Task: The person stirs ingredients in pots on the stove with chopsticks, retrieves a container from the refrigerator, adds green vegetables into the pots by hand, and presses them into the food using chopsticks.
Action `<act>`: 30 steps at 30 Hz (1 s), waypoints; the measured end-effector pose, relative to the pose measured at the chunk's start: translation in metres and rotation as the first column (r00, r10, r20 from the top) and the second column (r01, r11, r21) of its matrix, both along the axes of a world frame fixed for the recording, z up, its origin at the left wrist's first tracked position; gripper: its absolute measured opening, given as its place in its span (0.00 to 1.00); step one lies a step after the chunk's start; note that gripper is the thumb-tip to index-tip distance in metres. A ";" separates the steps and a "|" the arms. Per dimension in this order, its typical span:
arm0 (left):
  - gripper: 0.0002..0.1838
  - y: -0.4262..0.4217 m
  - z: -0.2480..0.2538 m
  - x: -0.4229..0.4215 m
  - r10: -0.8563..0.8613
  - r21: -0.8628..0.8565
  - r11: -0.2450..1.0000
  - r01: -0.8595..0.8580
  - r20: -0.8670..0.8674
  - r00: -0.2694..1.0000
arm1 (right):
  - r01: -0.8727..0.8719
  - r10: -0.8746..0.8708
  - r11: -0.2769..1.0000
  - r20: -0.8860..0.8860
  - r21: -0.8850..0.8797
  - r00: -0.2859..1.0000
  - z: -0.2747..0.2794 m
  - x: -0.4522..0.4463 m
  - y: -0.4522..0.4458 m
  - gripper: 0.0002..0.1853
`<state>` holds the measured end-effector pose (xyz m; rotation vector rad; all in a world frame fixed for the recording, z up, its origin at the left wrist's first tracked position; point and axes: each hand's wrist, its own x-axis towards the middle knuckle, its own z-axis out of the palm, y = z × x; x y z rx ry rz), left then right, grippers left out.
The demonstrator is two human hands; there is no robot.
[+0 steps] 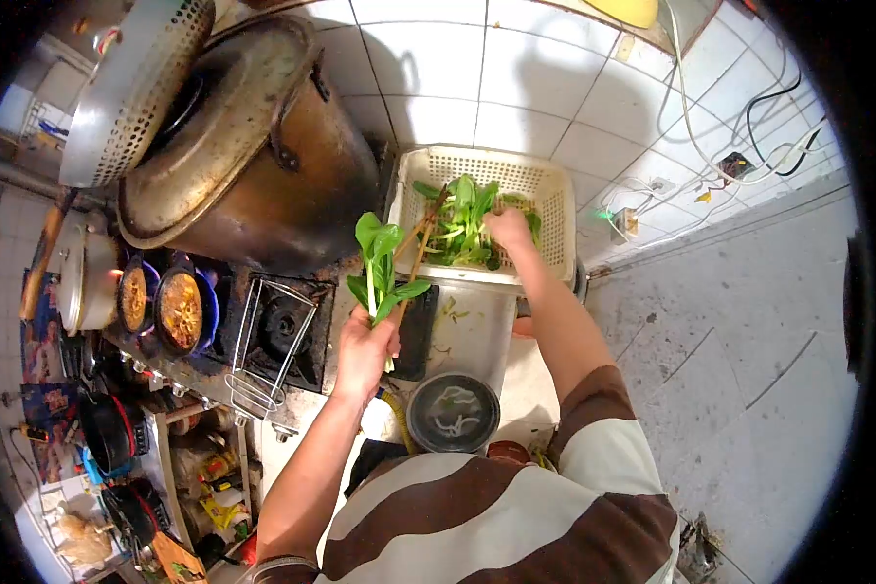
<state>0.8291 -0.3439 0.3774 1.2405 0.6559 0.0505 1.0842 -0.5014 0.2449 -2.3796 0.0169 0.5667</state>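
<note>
My left hand (365,352) is closed around the stems of a small bunch of leafy greens (378,277), held upright with the leaves away from me. Long brown chopsticks (424,234) slant from beside this bunch to the basket; whether the hand grips them too, I cannot tell. Reaching into a white plastic basket (560,209), my right hand (511,230) has its fingers closed at the greens (465,219) lying there. Its fingertips are partly hidden among the leaves.
A large lidded pot (263,185) stands left of the basket, with a perforated metal strainer (141,97) above it. Two small pans of food (180,310) sit over flames at left. A wire rack (274,326) covers a burner. A dark bowl (453,413) is near my body.
</note>
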 end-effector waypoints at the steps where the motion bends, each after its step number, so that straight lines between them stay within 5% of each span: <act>1: 0.05 -0.001 0.005 0.002 -0.007 0.012 1.000 0.007 0.006 1.000 | 0.046 -0.048 0.994 0.015 0.100 0.999 0.005 -0.001 -0.003 0.20; 4: 0.06 -0.001 0.004 0.005 -0.028 0.005 1.000 0.028 0.055 0.998 | 0.032 -0.075 0.984 0.245 0.175 0.967 0.037 -0.009 -0.019 0.21; 5: 0.07 0.000 0.002 0.008 -0.037 -0.002 0.999 0.037 0.081 0.996 | 0.123 -0.238 0.939 0.349 0.321 0.907 0.033 -0.013 -0.022 0.18; 8: 0.10 -0.001 0.002 0.023 -0.077 -0.006 0.997 0.079 0.163 0.984 | -0.042 -0.180 0.836 0.346 0.547 0.921 0.058 -0.033 -0.035 0.14; 11: 0.12 -0.008 0.017 0.037 -0.145 0.013 0.989 0.146 0.234 0.961 | -0.125 0.185 0.808 -0.047 0.576 0.982 0.139 -0.083 -0.033 0.11; 16: 0.12 -0.018 0.023 0.034 -0.176 -0.062 0.978 0.200 0.278 0.944 | -0.230 0.374 0.621 -0.025 0.750 0.927 0.146 -0.131 -0.003 0.09; 20: 0.11 -0.009 0.013 0.021 -0.253 0.053 0.967 0.247 0.142 0.957 | -0.541 0.586 0.707 0.053 0.456 0.809 0.151 -0.141 -0.003 0.13; 22: 0.09 -0.001 0.010 0.010 -0.213 0.053 0.976 0.211 0.042 0.976 | -0.492 0.633 0.635 -0.037 0.596 0.773 0.127 -0.111 -0.018 0.14; 23: 0.07 0.004 0.008 0.004 -0.196 0.057 0.979 0.195 0.015 0.980 | -0.574 0.502 0.724 0.279 0.382 0.819 0.104 -0.091 -0.027 0.14; 25: 0.04 0.009 0.008 -0.007 -0.162 0.047 0.986 0.163 -0.017 0.987 | -0.375 0.386 0.922 0.247 -0.091 0.889 0.064 -0.046 -0.043 0.13; 27: 0.02 0.009 0.016 -0.013 -0.129 0.019 0.991 0.129 -0.017 0.992 | -0.293 0.358 0.929 0.339 -0.228 0.870 0.023 -0.029 -0.060 0.12; 30: 0.02 0.016 0.012 -0.022 -0.091 0.044 0.995 0.092 -0.032 0.995 | -0.390 0.592 0.781 0.382 -0.488 0.710 -0.001 -0.019 -0.065 0.12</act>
